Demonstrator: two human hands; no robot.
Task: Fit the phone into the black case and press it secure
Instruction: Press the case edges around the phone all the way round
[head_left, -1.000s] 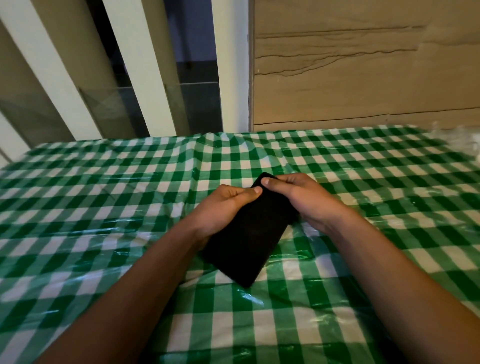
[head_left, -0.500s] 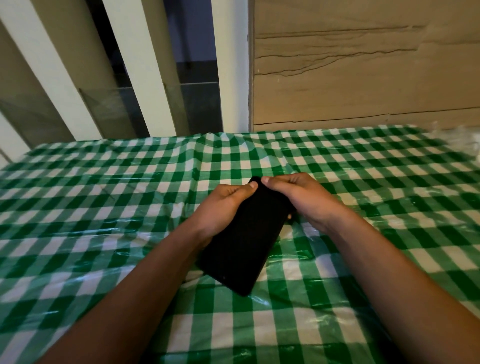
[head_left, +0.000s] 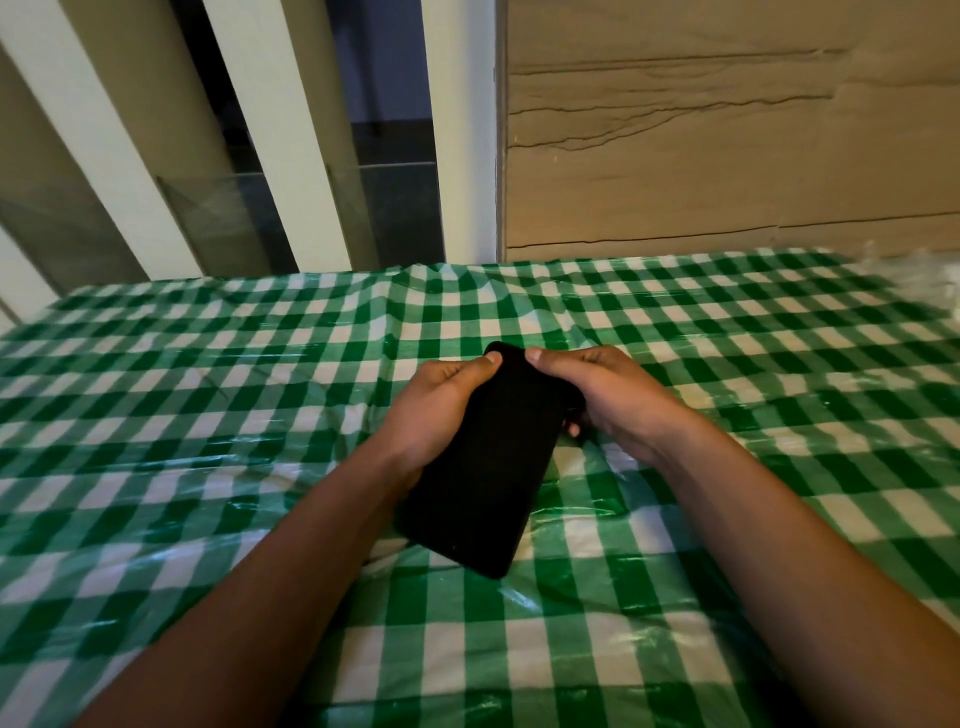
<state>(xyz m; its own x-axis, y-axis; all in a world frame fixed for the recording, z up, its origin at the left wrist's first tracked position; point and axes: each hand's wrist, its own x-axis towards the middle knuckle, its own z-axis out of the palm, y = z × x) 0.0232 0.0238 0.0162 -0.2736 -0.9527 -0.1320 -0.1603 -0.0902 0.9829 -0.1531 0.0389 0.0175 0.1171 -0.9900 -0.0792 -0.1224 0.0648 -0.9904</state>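
A black phone (head_left: 485, 467) is held slanted above the table, its dark face up and its near corner low toward me. My left hand (head_left: 434, 410) grips its left edge, thumb lying on the top corner. My right hand (head_left: 597, 397) grips the upper right edge, thumb on the top end, fingers curled underneath. The black case cannot be told apart from the phone; both look like one dark slab. Its underside is hidden.
A green-and-white checked plastic cloth (head_left: 208, 441) covers the table. At the back stand white slats (head_left: 291, 135) with glass panes and a tan wood-grain wall panel (head_left: 727, 130). Crumpled clear plastic (head_left: 924, 275) lies at the far right corner.
The dark slab has turned a little more upright and shifted slightly toward me. Both thumbs stay at its top end, with the left thumb now pressed higher on the corner.
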